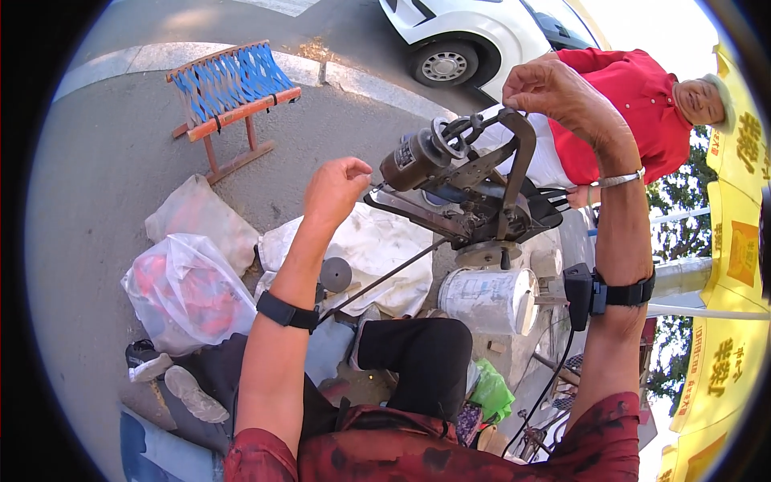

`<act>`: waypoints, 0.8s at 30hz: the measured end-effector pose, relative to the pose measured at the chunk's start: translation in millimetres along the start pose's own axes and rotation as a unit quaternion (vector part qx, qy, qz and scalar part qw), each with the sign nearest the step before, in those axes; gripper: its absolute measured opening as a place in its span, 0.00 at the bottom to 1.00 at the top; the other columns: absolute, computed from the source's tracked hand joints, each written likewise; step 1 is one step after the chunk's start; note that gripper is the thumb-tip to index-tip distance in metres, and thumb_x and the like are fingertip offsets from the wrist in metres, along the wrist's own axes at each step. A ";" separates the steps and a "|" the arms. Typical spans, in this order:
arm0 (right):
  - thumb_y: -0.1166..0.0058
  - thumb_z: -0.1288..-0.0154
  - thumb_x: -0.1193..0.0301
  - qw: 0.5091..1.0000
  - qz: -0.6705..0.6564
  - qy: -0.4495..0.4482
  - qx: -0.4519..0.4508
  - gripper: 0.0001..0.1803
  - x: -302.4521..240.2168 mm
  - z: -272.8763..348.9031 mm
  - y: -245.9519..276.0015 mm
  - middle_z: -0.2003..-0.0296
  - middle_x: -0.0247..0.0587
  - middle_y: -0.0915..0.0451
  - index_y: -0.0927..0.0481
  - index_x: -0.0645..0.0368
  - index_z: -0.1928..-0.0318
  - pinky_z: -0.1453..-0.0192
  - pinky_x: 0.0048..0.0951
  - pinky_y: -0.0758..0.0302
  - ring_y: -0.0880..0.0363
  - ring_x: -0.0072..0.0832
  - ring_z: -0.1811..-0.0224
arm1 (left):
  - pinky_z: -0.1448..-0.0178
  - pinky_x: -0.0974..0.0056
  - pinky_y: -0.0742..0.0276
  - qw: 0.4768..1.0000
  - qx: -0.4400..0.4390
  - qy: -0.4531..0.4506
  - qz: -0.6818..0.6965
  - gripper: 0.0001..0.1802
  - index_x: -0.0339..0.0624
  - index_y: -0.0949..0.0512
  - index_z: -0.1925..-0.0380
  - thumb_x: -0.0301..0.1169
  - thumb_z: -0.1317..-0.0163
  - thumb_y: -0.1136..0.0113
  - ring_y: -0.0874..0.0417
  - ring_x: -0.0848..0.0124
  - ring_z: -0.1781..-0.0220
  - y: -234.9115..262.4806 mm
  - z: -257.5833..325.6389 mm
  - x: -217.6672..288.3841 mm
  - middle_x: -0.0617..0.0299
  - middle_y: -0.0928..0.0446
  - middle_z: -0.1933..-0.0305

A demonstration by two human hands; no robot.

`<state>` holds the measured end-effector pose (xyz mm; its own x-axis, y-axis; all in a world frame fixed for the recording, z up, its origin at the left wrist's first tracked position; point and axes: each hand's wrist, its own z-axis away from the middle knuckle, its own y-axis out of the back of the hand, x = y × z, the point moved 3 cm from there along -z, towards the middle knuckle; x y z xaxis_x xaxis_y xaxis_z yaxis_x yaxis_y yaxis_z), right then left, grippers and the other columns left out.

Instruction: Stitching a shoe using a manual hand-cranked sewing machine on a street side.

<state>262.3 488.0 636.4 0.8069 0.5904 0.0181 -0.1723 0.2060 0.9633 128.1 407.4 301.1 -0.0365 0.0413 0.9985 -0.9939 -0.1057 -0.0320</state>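
Observation:
In front of me stands a dark, worn metal machine (pixel 474 181) with a wheel, a curved arm and a long narrow bed, resembling a shoe-repair sewing machine. My right hand (pixel 554 90) is raised over the top of its curved arm, thumb and fingertips pinched together. Whatever lies in that pinch is too small to make out. My left hand (pixel 336 191) is beside the narrow left end of the machine, its fingers curled and pressed together. Any thread between the fingers does not show clearly.
Past my left arm lie a clear plastic bag (pixel 189 293) of red things and a folding stool (pixel 233 92) with blue webbing. A white bucket (pixel 490 299) stands under the machine by a pale cloth (pixel 385 249). A person in red (pixel 622 104) is beyond my right hand, near a white car (pixel 482 36).

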 end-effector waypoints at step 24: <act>0.39 0.35 0.71 0.997 -0.010 0.021 0.078 0.08 -1.4 14.4 -8.8 0.68 0.36 0.16 0.17 0.64 0.61 0.50 0.31 0.23 0.19 0.24 0.61 | 0.56 0.64 0.20 0.977 0.138 -0.076 0.145 0.10 0.39 0.11 0.59 0.31 0.37 0.35 0.13 0.72 0.62 2.7 -6.0 50.7 0.59 0.11 0.61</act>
<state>270.8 474.1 631.8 0.7840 0.6207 -0.0090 -0.0646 0.0960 0.9933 122.9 415.1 351.4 -0.2759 -0.1766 0.9448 -0.8774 -0.3552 -0.3226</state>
